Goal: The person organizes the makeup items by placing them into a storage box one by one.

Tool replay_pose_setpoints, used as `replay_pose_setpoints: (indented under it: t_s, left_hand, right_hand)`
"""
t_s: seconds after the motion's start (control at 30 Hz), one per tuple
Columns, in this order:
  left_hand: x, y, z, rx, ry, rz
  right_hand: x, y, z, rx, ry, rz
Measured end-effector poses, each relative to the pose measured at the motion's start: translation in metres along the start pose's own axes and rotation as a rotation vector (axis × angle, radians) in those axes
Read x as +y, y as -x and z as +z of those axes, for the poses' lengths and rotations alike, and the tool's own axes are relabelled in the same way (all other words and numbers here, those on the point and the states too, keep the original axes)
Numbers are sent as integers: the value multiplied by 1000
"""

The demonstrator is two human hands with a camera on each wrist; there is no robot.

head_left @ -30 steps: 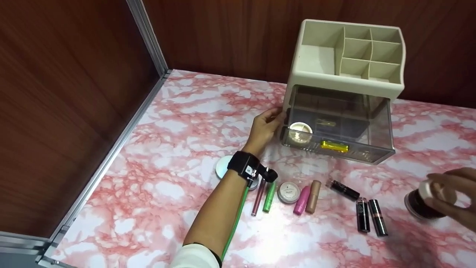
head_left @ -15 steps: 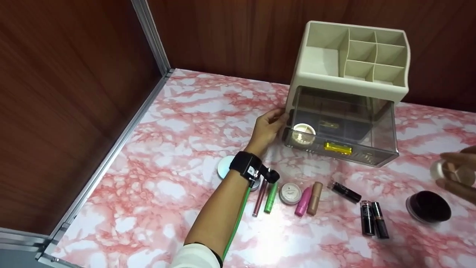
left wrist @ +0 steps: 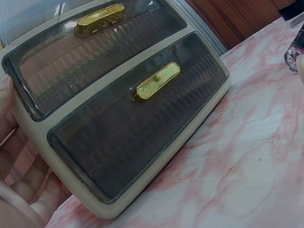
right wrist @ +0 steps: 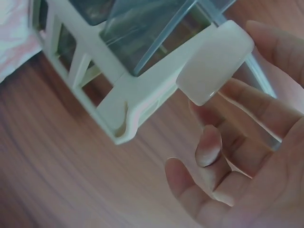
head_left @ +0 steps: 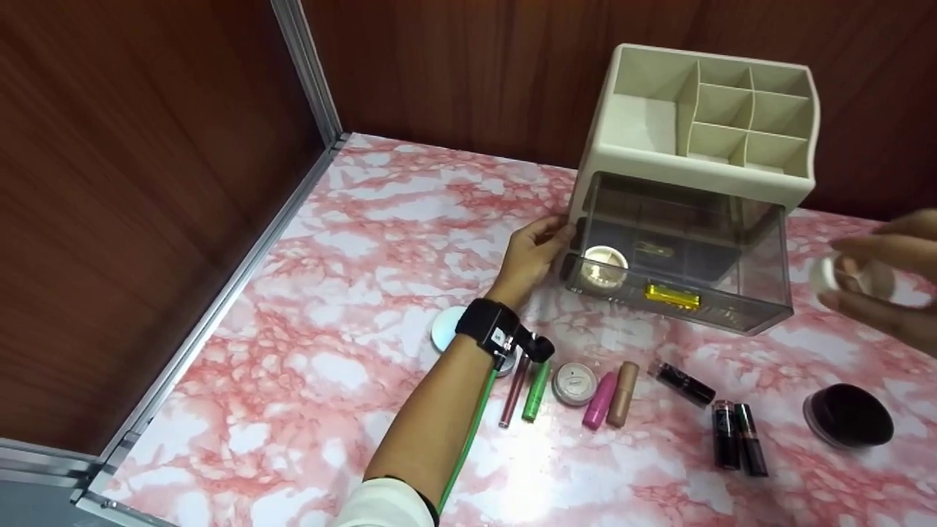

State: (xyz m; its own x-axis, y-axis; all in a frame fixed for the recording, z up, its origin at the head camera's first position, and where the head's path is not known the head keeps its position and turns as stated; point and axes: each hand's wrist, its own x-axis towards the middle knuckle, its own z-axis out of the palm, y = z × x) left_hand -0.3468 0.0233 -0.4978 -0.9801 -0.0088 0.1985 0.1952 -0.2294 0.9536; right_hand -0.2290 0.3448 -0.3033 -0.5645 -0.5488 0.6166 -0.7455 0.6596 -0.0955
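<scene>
A cream makeup organizer (head_left: 703, 167) stands at the back right, its clear upper drawer (head_left: 747, 311) pulled out. My left hand (head_left: 528, 252) is against the organizer's left side, fingers along the edge in the left wrist view. One small white round jar (head_left: 605, 268) sits in the drawer's front left corner. Between the thumb and fingers of my right hand (head_left: 897, 274) is a second small white jar (right wrist: 216, 61), held to the right of the drawer. The lower drawer (left wrist: 142, 114) is closed.
Lip colour tubes, green (head_left: 536, 391), pink (head_left: 600, 400) and brown (head_left: 623, 394), lie in front with a round pot (head_left: 575, 384). Several black lipsticks (head_left: 684, 383) are further right, before a black round jar (head_left: 849, 416). A round pale disc (head_left: 445, 328) is partly under my left forearm.
My right hand has carried the small white jar away from above the black round jar, up to beside the open drawer. My left hand stays at the organizer's side.
</scene>
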Motion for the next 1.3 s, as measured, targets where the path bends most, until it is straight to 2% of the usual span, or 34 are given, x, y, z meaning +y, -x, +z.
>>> replay_pose_setpoints:
  t_s: [0.13, 0.3, 0.43, 0.6, 0.7, 0.83, 1.13, 1.3]
  left_hand:
    - [0, 0, 0, -2, -10, 1]
    - [0, 0, 1, 12, -46, 13]
    - [1, -1, 0, 12, -61, 23]
    - [2, -2, -1, 21, -33, -5]
    - [2, -2, -2, 24, -30, -20]
    - [2, -1, -1, 24, -35, -23]
    - [1, 2, 0, 3, -33, -28]
    - [1, -1, -1, 8, -90, 2]
  right_hand:
    - [-3, -21, 8, -41, 62, -16]
    - [-14, -45, 13, -138, 162, -50]
    - [-23, -60, 18, -212, 194, -53]
    - [-38, -79, 25, -369, 173, 0]
    - [-45, -89, 32, -466, 159, 68]
    - [-50, -98, 41, -537, 160, 120]
    - [-49, -103, 55, -622, 134, 144]
    - [-51, -105, 59, -709, 123, 220]
